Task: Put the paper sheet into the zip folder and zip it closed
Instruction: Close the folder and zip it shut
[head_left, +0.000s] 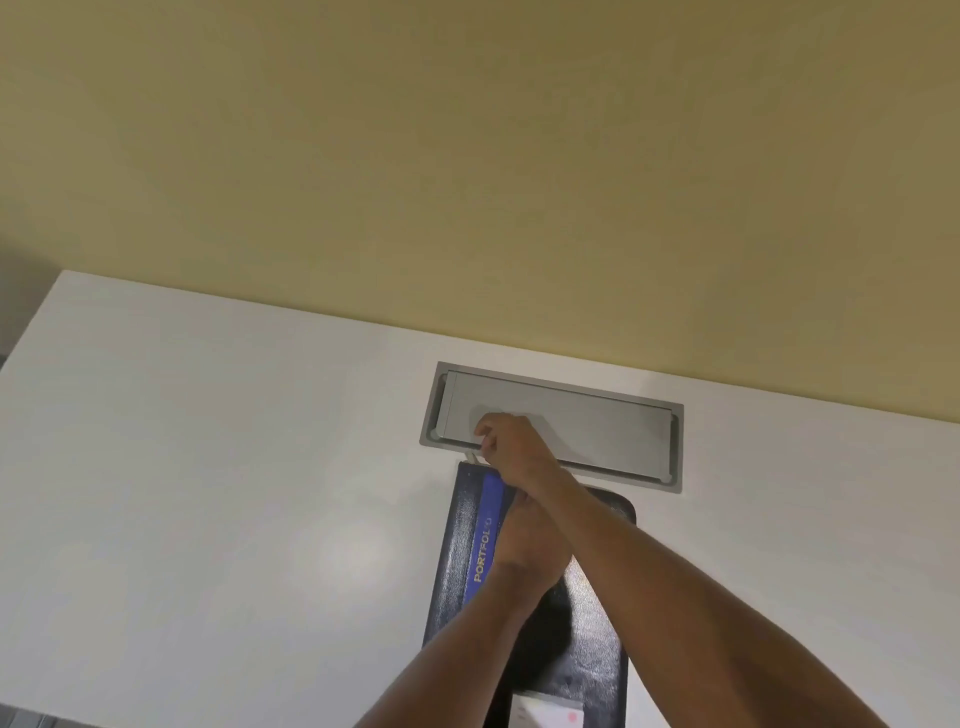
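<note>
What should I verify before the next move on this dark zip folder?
1. Right hand pinches the pale zip pull at the folder's far left corner: ok.
2. Left hand rests on the dark blue leather-like zip folder, steadying it: ok.
3. Folder lies flat on the white table: ok.
4. Paper sheet fully inside: cannot tell, none is visible.
5. Zip track free along the edges: cannot tell, the arms hide it.
6. Grey metal hatch beyond the folder is shut: ok.
</note>
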